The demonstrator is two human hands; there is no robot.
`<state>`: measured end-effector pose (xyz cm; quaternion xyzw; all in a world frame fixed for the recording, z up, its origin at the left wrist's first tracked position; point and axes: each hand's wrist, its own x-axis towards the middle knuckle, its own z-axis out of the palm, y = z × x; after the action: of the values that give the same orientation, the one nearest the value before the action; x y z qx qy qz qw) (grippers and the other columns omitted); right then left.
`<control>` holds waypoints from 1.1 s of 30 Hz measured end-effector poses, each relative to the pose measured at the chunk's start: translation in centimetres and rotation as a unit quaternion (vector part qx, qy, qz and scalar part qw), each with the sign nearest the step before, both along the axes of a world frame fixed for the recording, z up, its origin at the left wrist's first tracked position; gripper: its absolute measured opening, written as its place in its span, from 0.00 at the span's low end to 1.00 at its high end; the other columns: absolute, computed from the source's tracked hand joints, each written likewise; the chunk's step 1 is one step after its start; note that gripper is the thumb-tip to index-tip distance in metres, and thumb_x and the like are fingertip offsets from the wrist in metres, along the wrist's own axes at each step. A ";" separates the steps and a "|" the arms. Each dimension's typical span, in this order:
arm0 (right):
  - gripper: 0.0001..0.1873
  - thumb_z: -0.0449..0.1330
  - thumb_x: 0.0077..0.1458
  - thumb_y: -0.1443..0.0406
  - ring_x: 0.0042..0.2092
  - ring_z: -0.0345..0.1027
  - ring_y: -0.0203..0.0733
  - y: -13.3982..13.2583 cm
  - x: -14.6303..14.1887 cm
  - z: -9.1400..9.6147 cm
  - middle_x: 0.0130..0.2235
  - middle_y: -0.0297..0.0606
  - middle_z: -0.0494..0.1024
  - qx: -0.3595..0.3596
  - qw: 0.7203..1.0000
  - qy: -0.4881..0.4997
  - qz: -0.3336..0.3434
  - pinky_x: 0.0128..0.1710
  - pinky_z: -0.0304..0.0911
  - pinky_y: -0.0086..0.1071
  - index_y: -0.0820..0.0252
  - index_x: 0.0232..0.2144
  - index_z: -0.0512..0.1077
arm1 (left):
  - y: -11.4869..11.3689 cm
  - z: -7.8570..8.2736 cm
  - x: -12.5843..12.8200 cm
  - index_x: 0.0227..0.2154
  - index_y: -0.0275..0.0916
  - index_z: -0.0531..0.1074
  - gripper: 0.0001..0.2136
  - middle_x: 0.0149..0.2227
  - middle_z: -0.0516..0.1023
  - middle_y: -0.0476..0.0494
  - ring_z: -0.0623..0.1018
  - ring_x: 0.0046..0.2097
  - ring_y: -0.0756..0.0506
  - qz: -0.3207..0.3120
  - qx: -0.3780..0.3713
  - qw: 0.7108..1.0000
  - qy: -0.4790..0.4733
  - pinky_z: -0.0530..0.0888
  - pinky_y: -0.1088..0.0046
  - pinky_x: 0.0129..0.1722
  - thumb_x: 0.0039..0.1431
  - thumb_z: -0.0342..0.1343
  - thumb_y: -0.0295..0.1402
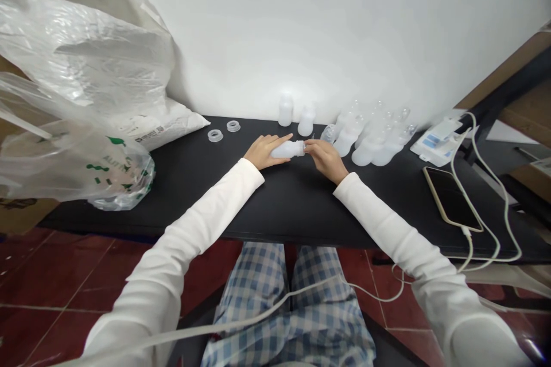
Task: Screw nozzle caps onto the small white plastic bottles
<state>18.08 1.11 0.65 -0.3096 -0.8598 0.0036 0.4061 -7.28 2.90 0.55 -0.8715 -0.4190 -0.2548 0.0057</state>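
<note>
A small white plastic bottle lies sideways over the black table, held between both hands. My left hand wraps round its body, fingers curled. My right hand pinches at the bottle's neck end, where a small cap seems to sit under the fingertips. Both sleeves are white.
Two upright white bottles stand at the wall. Several clear bottles lie in a group to the right. Two clear rings sit at back left. Plastic bags fill the left side. A phone with cable and a white box lie right.
</note>
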 end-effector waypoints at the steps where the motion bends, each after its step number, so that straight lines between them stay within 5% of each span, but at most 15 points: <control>1: 0.15 0.47 0.70 0.61 0.50 0.74 0.48 0.0 0.1 0.2 0.49 0.45 0.80 -0.001 1.000 -0.003 0.005 0.51 0.70 0.47 0.53 0.40 0.73 | 0.1 -0.1 0.0 0.67 0.45 0.62 0.36 0.43 0.79 0.40 0.77 0.46 0.40 -0.002 0.004 1.000 -0.003 0.68 0.65 0.48 0.57 0.63 0.48; 6: 0.15 0.55 0.66 0.53 0.42 0.74 0.47 0.4 0.7 0.2 0.42 0.43 0.80 -0.020 1.000 0.003 -0.005 0.45 0.70 0.44 0.54 0.46 0.73 | 0.0 -0.1 0.1 0.65 0.46 0.65 0.33 0.44 0.79 0.40 0.78 0.46 0.40 -0.015 0.019 1.000 -0.001 0.69 0.64 0.49 0.58 0.62 0.47; 12: 0.22 0.54 0.65 0.47 0.30 0.64 0.41 0.7 0.7 -0.5 0.26 0.35 0.70 -0.061 0.994 0.019 -0.084 0.34 0.63 0.36 0.57 0.30 0.71 | -0.2 -0.1 0.5 0.64 0.45 0.66 0.30 0.46 0.80 0.39 0.78 0.46 0.40 -0.046 0.043 0.997 0.050 0.68 0.63 0.49 0.60 0.60 0.46; 19: 0.18 0.60 0.62 0.49 0.36 0.71 0.41 0.6 0.2 -0.4 0.38 0.38 0.78 -0.137 0.985 0.102 0.005 0.36 0.68 0.36 0.56 0.41 0.72 | 0.4 -0.3 0.0 0.64 0.42 0.66 0.32 0.46 0.80 0.37 0.79 0.48 0.38 -0.026 0.044 0.998 0.030 0.69 0.63 0.48 0.59 0.60 0.48; 25: 0.10 0.62 0.61 0.56 0.46 0.73 0.47 0.7 0.2 -0.6 0.45 0.42 0.79 -0.113 0.989 0.091 0.042 0.43 0.71 0.42 0.55 0.40 0.73 | 0.8 -0.3 -0.6 0.64 0.42 0.66 0.33 0.46 0.80 0.36 0.79 0.48 0.38 -0.041 0.033 0.998 0.036 0.69 0.62 0.50 0.58 0.61 0.49; 33: 0.11 0.63 0.61 0.59 0.40 0.72 0.45 0.7 0.8 -0.2 0.42 0.40 0.80 -0.086 0.996 0.025 -0.003 0.43 0.70 0.43 0.54 0.45 0.75 | 0.7 -0.4 -0.5 0.64 0.41 0.66 0.32 0.46 0.80 0.36 0.79 0.48 0.38 -0.039 0.044 0.997 0.046 0.69 0.62 0.50 0.59 0.60 0.47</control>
<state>18.90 1.77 0.42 -0.3453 -0.8451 0.0840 0.3994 -7.77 3.60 0.16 -0.8969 -0.3723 -0.2328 0.0533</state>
